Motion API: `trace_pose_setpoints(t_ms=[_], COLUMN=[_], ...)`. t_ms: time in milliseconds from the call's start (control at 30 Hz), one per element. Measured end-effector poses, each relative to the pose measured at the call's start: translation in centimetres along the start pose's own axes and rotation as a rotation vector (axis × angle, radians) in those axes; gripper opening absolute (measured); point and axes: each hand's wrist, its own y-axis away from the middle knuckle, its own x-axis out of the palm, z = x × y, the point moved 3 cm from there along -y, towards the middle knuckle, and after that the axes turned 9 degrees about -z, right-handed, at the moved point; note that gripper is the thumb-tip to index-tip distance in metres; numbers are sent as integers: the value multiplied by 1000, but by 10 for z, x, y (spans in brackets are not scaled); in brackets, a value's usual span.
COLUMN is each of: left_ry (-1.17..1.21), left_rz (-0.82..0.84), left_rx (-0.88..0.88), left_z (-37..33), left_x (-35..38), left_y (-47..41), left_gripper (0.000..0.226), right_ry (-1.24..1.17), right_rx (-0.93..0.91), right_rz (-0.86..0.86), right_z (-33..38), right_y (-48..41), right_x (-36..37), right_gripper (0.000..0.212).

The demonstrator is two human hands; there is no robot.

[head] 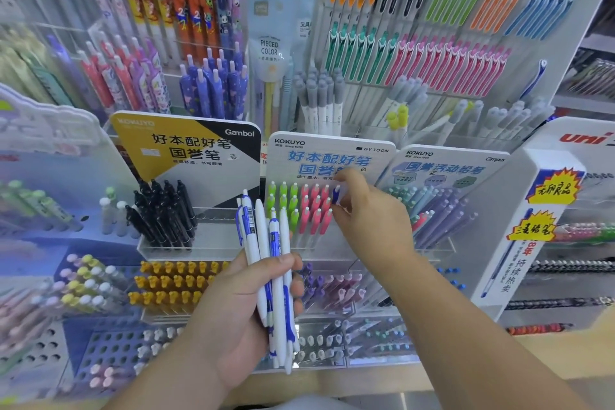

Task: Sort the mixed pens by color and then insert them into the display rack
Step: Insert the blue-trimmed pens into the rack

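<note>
My left hand (246,306) grips a bundle of several white pens with blue clips (266,243), held upright in front of the racks. My right hand (366,220) pinches the top of one blue-and-white pen (336,195) standing in the clear display rack (332,251) under the KOKUYO card. That pen stands just right of the pink pens (314,210), which stand beside the green pens (283,201). Its lower part is hidden behind the pink pens and my fingers.
Black pens (163,213) fill the rack under the Gambol card on the left. Purple and grey pencils (439,213) stand to the right. Yellow pens (169,280) and purple pens (329,286) sit in lower racks. A white uni box (532,226) stands at right.
</note>
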Motion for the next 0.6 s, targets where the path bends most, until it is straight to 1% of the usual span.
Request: trace_pose_setpoints(t_ms=[100, 133, 167, 200, 233, 300, 367, 433, 533, 600], left_ry=[-24, -36, -49, -67, -88, -130, -163, -197, -223, -232], left_rz=[7, 13, 17, 21, 28, 45, 62, 90, 119, 135], left_rx=[-6, -9, -11, -14, -17, -25, -34, -41, -48, -58], left_z=[1, 1, 2, 3, 4, 8, 12, 14, 16, 18], left_x=[5, 7, 8, 10, 13, 18, 23, 29, 36, 39], left_y=[0, 0, 0, -1, -1, -3, -3, -3, -1, 0], left_gripper=[48, 48, 47, 48, 50, 53, 51, 49, 42, 39], right_ry=[-131, -212, -323, -459, -602, -823, -927, -1001, -1046, -1063], right_rx=[-38, -5, 74, 191, 326, 538, 627, 656, 711, 758], right_rz=[-106, -128, -110, -51, 44, 218, 290, 316, 315, 287], right_z=[0, 2, 5, 8, 12, 22, 27, 30, 28, 24], right_y=[9, 13, 17, 21, 24, 31, 35, 38, 39, 39], right_x=[-21, -30, -39, -47, -52, -58, -62, -64, -68, -71], right_gripper=[23, 18, 14, 11, 11, 15, 19, 18, 10, 11])
